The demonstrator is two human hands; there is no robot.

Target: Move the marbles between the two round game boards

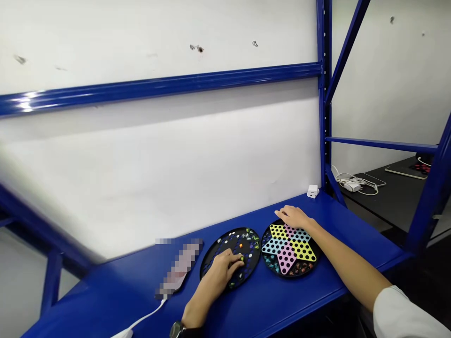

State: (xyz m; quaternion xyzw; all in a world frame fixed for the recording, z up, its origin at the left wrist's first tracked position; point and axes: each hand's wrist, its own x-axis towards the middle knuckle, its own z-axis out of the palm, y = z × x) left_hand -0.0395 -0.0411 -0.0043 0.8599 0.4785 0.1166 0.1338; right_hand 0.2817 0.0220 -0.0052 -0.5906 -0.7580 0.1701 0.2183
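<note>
Glossy blue-painted metal shelving [123, 286] is forming the work surface, backed by a matt white wall panel [176, 164] showing a few dark scuffs.

Item 1: a round black plastic game board with a six-pointed star in yellow, pink and pale-blue perforated segments [303, 251] is lying flat on the shelf, right of centre. Small glassy marbles are sitting in its near pockets.

Item 2: a round black dished tray [225, 241] is lying just left of the star board, rims almost touching. Loose glass marbles in mixed colours [251, 244] are scattered across it.

The left hand [220, 270] is resting in this tray, fingers curled down onto the marbles; whether it is pinching one cannot be told. A dark wristwatch [176, 329] is showing at the wrist.

The right hand [294, 217] is lying palm down on the far rim of the star board, fingers loosely extended, gripping nothing.

A small white boxy plug [312, 191] is standing behind the star board against the wall. A thin white cable [148, 315] is trailing well left of it.
</note>
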